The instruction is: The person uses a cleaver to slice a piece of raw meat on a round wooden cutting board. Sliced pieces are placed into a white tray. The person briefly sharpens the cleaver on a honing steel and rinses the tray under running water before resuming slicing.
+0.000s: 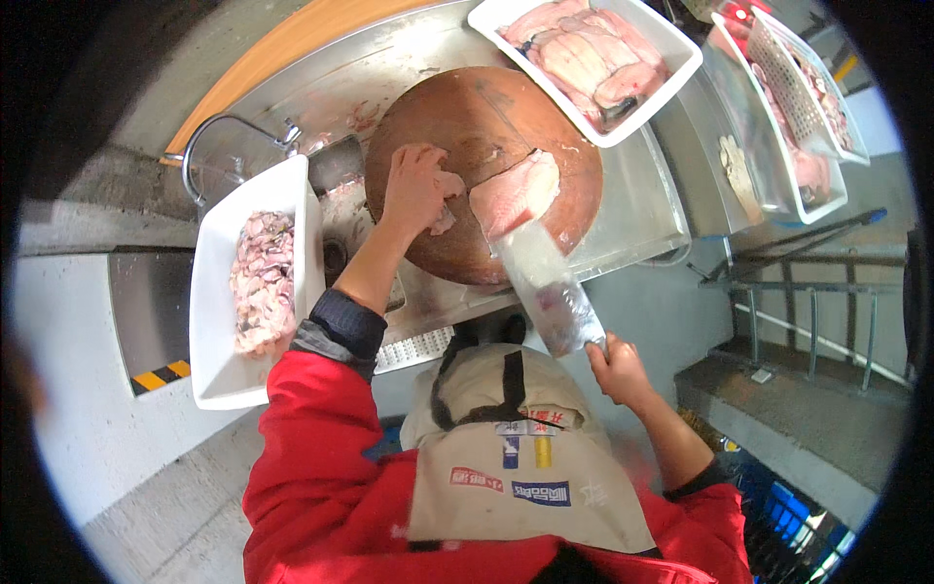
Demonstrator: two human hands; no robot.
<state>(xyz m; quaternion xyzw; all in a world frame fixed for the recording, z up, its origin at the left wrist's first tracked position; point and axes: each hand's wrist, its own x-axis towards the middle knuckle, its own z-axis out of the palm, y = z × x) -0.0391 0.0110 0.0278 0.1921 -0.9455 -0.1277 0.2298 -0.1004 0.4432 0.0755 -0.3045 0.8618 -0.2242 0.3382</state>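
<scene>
On the round wooden chopping block (pixel 428 112) lies a pale pink fish fillet (pixel 518 195) with a dark edge. My right hand (pixel 621 372) is closed round the handle of a broad cleaver (pixel 548 289). The far end of its blade meets the fillet's near edge, and the rest of the wet blade reaches past the block's rim. Over the left side of the block, my left hand (pixel 413 187) curls its fingers round pale pieces of cut fish (pixel 446 216). Part of those pieces is hidden under the fingers.
At the left stands a white tub (pixel 212 321) of small cut pieces. Another white tub (pixel 671 80) with whole fillets overlaps the block's far right. The block sits on a steel sink counter (pixel 647 190) with a curved tap (pixel 209 127). More tubs (pixel 809 206) and a glove (pixel 736 167) are farther right.
</scene>
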